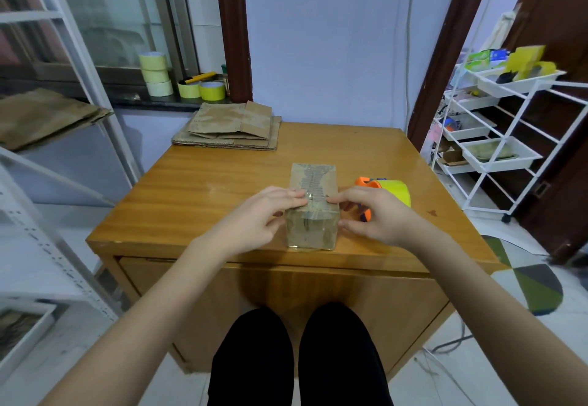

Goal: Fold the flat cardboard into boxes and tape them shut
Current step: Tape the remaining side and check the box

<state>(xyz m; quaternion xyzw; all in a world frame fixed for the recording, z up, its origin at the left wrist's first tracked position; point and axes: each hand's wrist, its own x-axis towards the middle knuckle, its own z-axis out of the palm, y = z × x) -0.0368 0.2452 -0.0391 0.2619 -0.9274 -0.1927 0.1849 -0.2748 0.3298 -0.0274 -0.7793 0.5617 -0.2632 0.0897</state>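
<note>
From where I stand, no writing, label or number is legible anywhere; the marks on the folded box [313, 183] are just torn paper.

A honey-coloured wooden table [203, 189] stands against a pale lilac wall [324, 39]. Left of the table, a dark stone windowsill [149, 103] runs beneath a frosted sliding window [105, 14], with a white metal shelving frame [73, 65] nearer. Right of the table, a white wire trolley of plastic trays [502, 138] stands by a dark brown doorframe [445, 55]. Below is a pale tiled floor [496, 358] with a green-and-grey patterned rug [534, 288].
</note>
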